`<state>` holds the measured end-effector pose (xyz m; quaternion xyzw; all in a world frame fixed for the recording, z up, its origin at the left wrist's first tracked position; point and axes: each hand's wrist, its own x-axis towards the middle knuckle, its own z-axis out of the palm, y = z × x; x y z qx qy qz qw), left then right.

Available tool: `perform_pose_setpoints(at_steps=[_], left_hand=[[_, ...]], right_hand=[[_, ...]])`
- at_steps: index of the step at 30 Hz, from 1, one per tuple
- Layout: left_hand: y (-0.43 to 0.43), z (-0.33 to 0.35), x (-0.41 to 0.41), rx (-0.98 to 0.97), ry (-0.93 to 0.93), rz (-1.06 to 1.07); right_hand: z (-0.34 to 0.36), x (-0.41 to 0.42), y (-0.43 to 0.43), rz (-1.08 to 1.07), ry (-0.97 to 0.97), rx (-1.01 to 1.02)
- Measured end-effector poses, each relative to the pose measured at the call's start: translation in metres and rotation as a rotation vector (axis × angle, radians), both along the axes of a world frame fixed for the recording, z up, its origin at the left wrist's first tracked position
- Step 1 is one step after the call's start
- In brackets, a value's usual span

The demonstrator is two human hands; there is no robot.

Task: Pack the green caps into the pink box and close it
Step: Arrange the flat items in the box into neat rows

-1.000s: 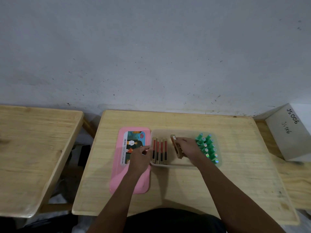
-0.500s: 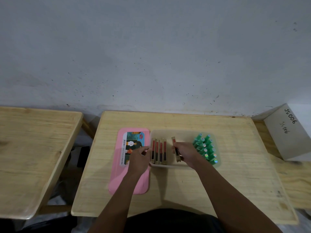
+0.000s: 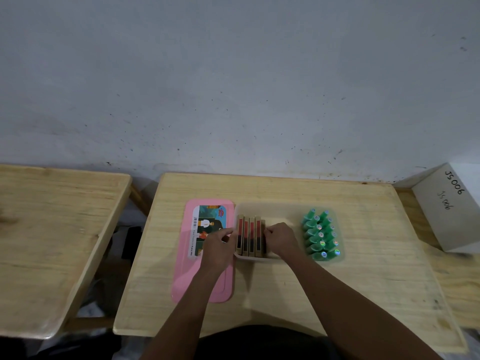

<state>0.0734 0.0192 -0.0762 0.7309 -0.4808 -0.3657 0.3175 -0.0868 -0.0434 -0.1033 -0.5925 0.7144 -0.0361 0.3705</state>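
Scuffed grey wall (image 3: 233, 74) behind, pale wood worktop (image 3: 363, 281) in front, a 2nd wooden table (image 3: 52, 229) to the L, and a white carton (image 3: 446, 209) marked JS006 at the far R edge. Step in hand, as I judge it: squaring up the load inside the box (image 3: 272, 205) so the lid can go on. R hand (image 3: 281, 239) sits mid-box, grip curled on the rightmost of the small packs (image 3: 249, 237), pressing it vs. the row. L hand (image 3: 219, 241) is at the box's L wall, and its grip seems to pinch the rim w/ thumb & fingers, bracing the box. To do this well: brace firmly w/ the L hand so the box doesn't slide, and push the pack flat & upright till it touches its neighbour. No tilt, tops level w/ the rest, else the lid prob. won't seat. Don't sweep the R wrist into the green caps (image 3: 320, 235); they stand loose & look easy to topple. Contents: packs on edge, side by side, at the L end. Green caps sit clustered in approx. two rows at the R end, inside the box as far as the clear wall shows, w/ bare box floor btw. the two groups. Pink lid (image 3: 197, 281) lies flat on the worktop just beside the box's L side, partly under the L forearm. Box not yet closed.
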Motion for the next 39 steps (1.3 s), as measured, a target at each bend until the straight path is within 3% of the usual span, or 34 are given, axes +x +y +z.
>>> perform_pose_setpoints(at_steps=[6, 14, 22, 29, 39], left_hand=[[0.000, 0.001, 0.001, -0.010, 0.001, 0.007], [0.000, 0.002, 0.000, -0.011, 0.006, 0.016], [0.001, 0.002, 0.000, 0.002, -0.009, 0.005], [0.000, -0.001, 0.000, 0.007, -0.002, 0.005], [0.000, -0.005, 0.002, 0.002, 0.027, 0.002]], right_hand=[[0.006, -0.008, -0.006, -0.002, 0.041, -0.037], [0.013, -0.009, -0.023, 0.045, -0.140, -0.025], [0.011, -0.011, -0.023, 0.099, -0.185, -0.016], [0.010, -0.011, -0.022, 0.105, -0.133, -0.052], [0.014, -0.011, -0.027, 0.294, -0.027, -0.117]])
